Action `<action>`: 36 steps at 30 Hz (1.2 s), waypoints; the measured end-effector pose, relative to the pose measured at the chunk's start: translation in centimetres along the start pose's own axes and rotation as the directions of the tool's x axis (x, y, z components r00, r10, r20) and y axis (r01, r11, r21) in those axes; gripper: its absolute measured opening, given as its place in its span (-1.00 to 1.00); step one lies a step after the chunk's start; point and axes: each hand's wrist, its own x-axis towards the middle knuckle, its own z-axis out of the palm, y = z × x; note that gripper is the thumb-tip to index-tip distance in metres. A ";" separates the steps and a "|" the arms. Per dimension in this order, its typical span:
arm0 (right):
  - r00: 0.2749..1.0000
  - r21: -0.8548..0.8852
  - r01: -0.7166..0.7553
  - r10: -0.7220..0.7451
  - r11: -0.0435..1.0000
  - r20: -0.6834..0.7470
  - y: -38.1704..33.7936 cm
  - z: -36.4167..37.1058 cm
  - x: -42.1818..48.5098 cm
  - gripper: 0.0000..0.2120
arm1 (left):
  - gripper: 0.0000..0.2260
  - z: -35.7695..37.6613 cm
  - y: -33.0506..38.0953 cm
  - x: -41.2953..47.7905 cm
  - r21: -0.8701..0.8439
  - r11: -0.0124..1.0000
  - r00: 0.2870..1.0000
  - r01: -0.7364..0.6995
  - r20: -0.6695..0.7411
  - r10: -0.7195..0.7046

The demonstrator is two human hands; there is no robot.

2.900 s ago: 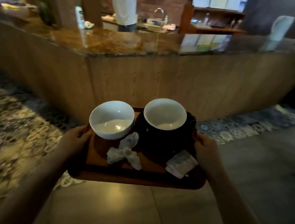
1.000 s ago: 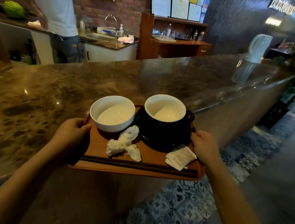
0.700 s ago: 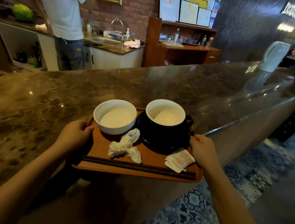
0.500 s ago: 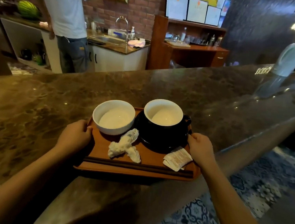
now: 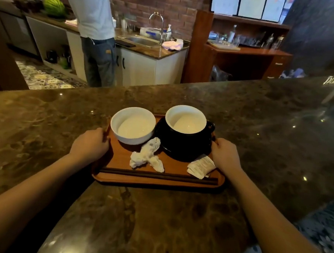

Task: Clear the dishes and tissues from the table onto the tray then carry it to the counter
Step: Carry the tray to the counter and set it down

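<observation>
The tray sits on the counter, near its front edge, loaded with chopsticks, a tissue, a packet, a white bowl and a black cup on a saucer. The left hand and right hand grip the tray's short sides, fingers curled over the rims. The task looks all but done; only letting go is left. The counter is glossy brown stone. Beyond it a person stands by a sink against a brick wall, with wooden shelves to the right
</observation>
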 end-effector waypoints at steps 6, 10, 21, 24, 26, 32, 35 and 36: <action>1.000 -0.186 0.012 -0.010 0.983 0.011 -0.6 0.8 3.6 -0.72 | -0.75 0.1 0.1 3.4 0.057 0.997 0.997 -0.047 0.058 0.044; 0.997 -0.336 0.062 -0.073 0.940 -0.021 -0.8 1.0 4.3 -0.72 | -0.76 0.3 0.2 3.6 0.087 0.991 0.994 -0.103 0.042 0.100; 0.994 -0.473 0.096 -0.113 0.876 -0.007 -0.8 1.5 5.6 -0.73 | -0.74 0.7 0.7 4.0 0.190 0.978 0.996 -0.088 0.027 0.084; 0.993 -0.490 0.092 -0.118 0.867 -0.023 -0.6 1.6 5.6 -0.73 | -0.75 0.8 0.8 4.0 0.199 0.976 0.996 -0.088 0.024 0.085; 0.993 -0.494 0.078 -0.112 0.866 -0.039 -0.6 1.7 5.6 -0.74 | -0.75 0.8 0.8 4.0 0.190 0.978 0.996 -0.085 0.023 0.082; 0.994 -0.414 0.024 -0.066 0.910 -0.089 -0.5 1.8 5.3 -0.75 | -0.73 1.0 0.5 4.1 0.154 0.985 0.997 -0.071 0.012 0.070; 0.991 -0.372 0.005 -0.054 0.928 -0.120 -0.6 1.8 5.1 -0.76 | -0.73 1.2 0.5 4.1 0.145 0.988 0.998 -0.057 0.004 0.057; 0.990 -0.354 -0.001 -0.048 0.935 -0.129 -0.6 1.7 5.0 -0.78 | -0.73 1.2 0.4 4.0 0.142 0.989 0.999 -0.049 0.004 0.049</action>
